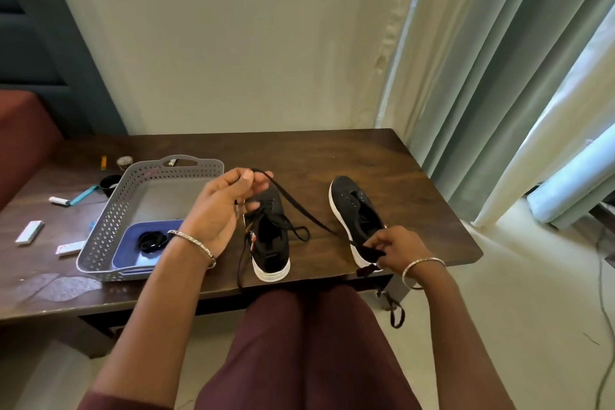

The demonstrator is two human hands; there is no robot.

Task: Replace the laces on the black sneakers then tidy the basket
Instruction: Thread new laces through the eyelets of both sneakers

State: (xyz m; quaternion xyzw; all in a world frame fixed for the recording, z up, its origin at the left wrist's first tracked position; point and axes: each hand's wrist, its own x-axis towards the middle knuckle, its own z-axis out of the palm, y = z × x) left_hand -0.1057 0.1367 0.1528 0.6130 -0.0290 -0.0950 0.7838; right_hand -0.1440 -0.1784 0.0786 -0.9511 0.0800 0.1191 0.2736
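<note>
Lacing in hand: left hand [219, 206] pinching black lace [309, 215] over part-laced sneaker [269, 243] just right of basket [109, 236]; right hand [396, 248] pinching lace by unlaced sneaker [359, 210], farther right. Next, likely: feed tip through eyelet; calls for fine aim.

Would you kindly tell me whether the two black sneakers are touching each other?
Apart. The head view shows a strip of bare table between the left sneaker and the right sneaker.
</note>
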